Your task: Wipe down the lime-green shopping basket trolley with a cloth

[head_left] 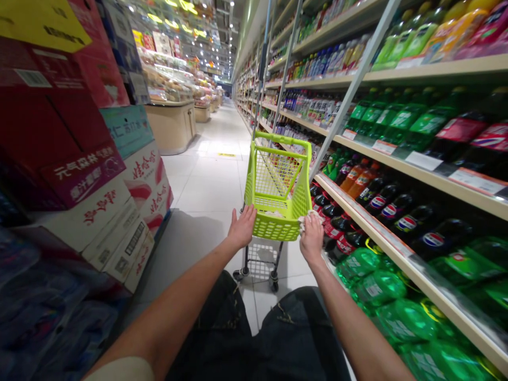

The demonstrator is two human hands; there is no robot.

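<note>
A lime-green shopping cart [275, 228] stands in front of my knees, its plastic basket open at the top and dark wheels below. My left hand [242, 227] holds the near left corner of the basket, thumb apart and fingers over the edge. At the near right corner, my right hand [311, 235] is closed around a crumpled pale cloth [316, 214], pressed against the basket's side. Part of the cloth is hidden under my fingers. Something pale lies at the bottom of the basket, too small to make out.
Shelves [436, 180] of drink bottles run along the right, close to the cart. Large green bottles [377, 288] lie low beside my right arm. Stacked cartons [99, 233] rise on the left. Further down the tiled aisle [206, 185] are display counters [170, 124].
</note>
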